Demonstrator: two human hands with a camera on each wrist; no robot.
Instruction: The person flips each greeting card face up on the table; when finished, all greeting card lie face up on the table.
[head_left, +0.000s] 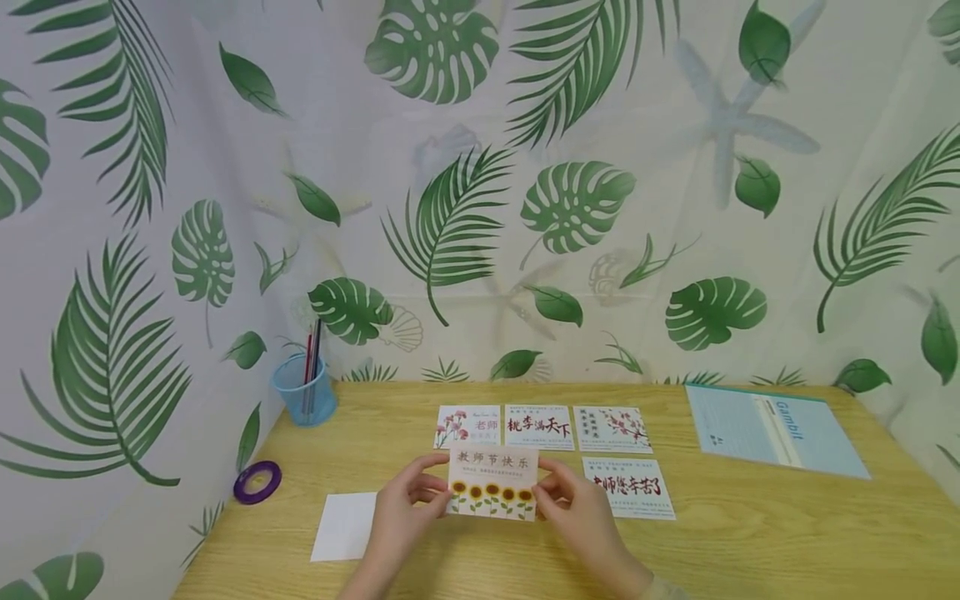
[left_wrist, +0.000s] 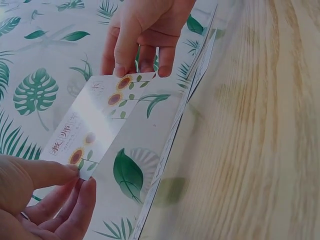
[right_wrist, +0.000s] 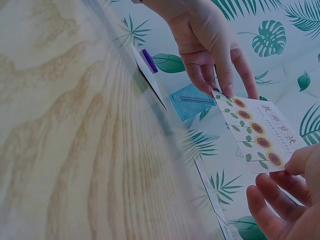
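Observation:
A greeting card (head_left: 492, 485) with a row of sunflowers and Chinese lettering is held up above the table, its printed face toward the head camera. My left hand (head_left: 405, 510) pinches its left edge between thumb and fingers. At the opposite edge my right hand (head_left: 581, 512) pinches it the same way. In the left wrist view light glares off the card (left_wrist: 85, 120). Behind it lie a card with pink flowers (head_left: 467, 427), a card with red lettering (head_left: 538, 428) and a card with red blossoms (head_left: 613, 429). Another red-lettered card (head_left: 633, 492) lies beside my right hand.
A white card or paper stack (head_left: 341, 529) lies left of my left hand. Farther left are a purple tape roll (head_left: 257, 483) and a blue mesh cup (head_left: 303, 392) with pencils. A notebook (head_left: 776, 429) lies at the back right of the wooden table (head_left: 795, 533), before a leaf-print curtain (head_left: 480, 250).

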